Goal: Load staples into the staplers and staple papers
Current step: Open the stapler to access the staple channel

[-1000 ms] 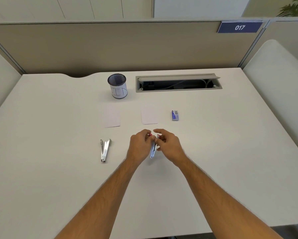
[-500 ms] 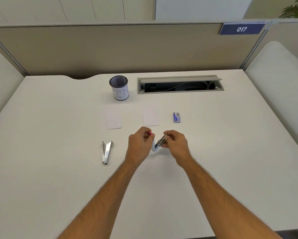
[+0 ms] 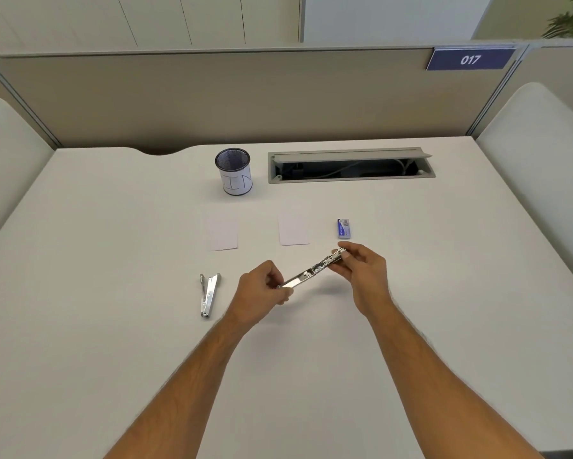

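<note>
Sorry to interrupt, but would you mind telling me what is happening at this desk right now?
A person is holding a metal stapler swung open into a nearly straight line above the white desk, the left hand gripping one end and the right hand pinching the other. A second stapler lies partly open on the desk to the left. Beyond the hands lie two small white papers and a small blue staple box. No staples are visibly loaded yet, and the papers look untouched.

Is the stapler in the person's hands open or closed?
Open. The stapler is swung out into one long strip, left hand and right hand gripping opposite ends.
</note>
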